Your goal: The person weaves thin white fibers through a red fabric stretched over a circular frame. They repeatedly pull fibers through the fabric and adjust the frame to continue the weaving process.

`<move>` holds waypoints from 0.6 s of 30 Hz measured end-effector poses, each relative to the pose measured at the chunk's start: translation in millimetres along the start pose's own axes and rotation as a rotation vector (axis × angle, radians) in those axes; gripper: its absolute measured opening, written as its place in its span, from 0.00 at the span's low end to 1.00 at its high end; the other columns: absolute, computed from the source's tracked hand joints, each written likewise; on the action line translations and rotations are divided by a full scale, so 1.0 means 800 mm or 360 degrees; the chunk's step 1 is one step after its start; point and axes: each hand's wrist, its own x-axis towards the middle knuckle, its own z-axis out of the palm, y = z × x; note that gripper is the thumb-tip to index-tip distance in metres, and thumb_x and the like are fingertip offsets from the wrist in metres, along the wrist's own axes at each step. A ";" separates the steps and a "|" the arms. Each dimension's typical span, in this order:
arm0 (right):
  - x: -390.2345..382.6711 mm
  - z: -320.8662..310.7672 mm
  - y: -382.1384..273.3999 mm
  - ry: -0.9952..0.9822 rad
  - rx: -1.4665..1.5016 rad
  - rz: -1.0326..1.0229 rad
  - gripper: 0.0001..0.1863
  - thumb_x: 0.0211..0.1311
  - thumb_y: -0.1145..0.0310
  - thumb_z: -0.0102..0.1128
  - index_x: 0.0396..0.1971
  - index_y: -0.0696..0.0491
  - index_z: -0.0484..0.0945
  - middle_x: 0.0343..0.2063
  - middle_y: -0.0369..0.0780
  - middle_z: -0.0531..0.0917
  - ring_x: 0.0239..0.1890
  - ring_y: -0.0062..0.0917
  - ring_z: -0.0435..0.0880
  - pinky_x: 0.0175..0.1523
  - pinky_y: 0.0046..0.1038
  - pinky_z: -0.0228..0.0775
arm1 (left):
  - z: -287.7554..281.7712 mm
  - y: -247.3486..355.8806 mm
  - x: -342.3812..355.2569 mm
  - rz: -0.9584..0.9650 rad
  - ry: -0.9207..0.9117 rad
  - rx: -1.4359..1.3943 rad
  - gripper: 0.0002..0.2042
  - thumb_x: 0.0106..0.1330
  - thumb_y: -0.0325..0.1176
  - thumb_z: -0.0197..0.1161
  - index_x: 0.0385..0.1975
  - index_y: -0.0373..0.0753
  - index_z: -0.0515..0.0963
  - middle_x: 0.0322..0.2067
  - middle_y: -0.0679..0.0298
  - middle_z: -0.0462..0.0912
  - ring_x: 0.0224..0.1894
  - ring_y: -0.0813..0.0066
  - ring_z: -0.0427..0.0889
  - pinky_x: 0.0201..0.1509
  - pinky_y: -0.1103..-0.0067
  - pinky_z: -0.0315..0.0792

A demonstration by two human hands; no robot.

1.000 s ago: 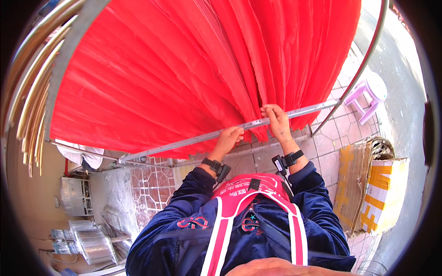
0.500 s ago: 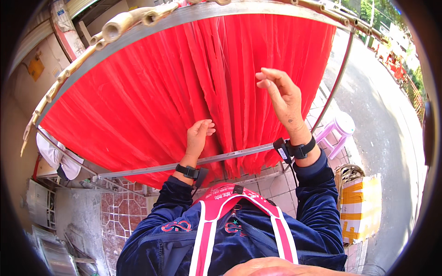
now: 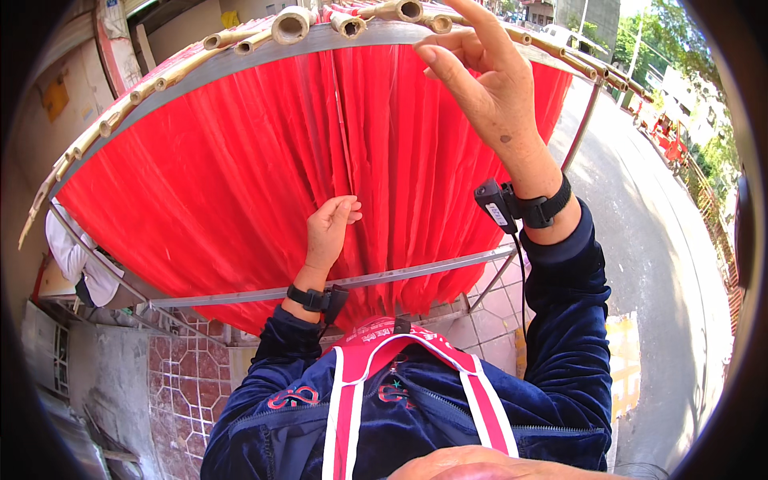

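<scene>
Long red sheets (image 3: 240, 160) hang side by side in folds from bamboo poles (image 3: 290, 26) laid across a metal frame; I cannot tell whether they are cloth or another thin material. My left hand (image 3: 329, 232) is in front of the middle folds, thumb and fingertips pinched together beside the edge of one strip. What is between those fingertips is too small to make out. Raised high on the right, my right hand (image 3: 488, 80) has its thumb apart from loosely bent fingers and holds nothing I can see. It appears in front of the pole ends and upper sheets.
A metal crossbar (image 3: 360, 280) runs low across the sheets, between my forearms. On the right lies a paved road (image 3: 664, 264); a yellow-and-white box (image 3: 624, 360) is partly behind my right sleeve. White cloth (image 3: 76, 248) shows at the left, near red-brown tiles (image 3: 192, 376).
My right hand has risen toward the poles, its thumb and fingers spreading. My left hand has shifted slightly left and up, still pinched. The view has shifted, and the stool has left sight.
</scene>
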 end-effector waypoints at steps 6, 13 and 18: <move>0.018 0.006 0.009 -0.0163 0.0058 0.0031 0.13 0.71 0.75 0.53 0.52 0.58 0.75 0.32 0.34 0.80 0.34 0.13 0.79 0.41 0.16 0.73 | 0.000 -0.002 -0.009 -0.0112 -0.0043 -0.0041 0.13 0.75 0.34 0.53 0.47 0.30 0.79 0.37 0.58 0.86 0.36 0.74 0.86 0.42 0.81 0.78; 0.016 -0.004 0.040 0.0196 0.0287 -0.0022 0.12 0.73 0.74 0.49 0.53 0.59 0.73 0.33 0.33 0.77 0.39 0.17 0.83 0.45 0.19 0.77 | -0.011 -0.022 -0.019 -0.0242 0.0024 -0.0059 0.13 0.75 0.34 0.54 0.47 0.30 0.79 0.37 0.59 0.86 0.35 0.75 0.85 0.41 0.82 0.78; 0.005 -0.009 0.063 0.0358 0.0437 -0.0018 0.15 0.74 0.74 0.48 0.57 0.60 0.69 0.34 0.32 0.73 0.43 0.20 0.83 0.53 0.23 0.75 | -0.009 -0.035 -0.015 -0.0297 0.0025 -0.0040 0.13 0.75 0.34 0.54 0.47 0.30 0.79 0.37 0.59 0.86 0.35 0.76 0.85 0.40 0.82 0.78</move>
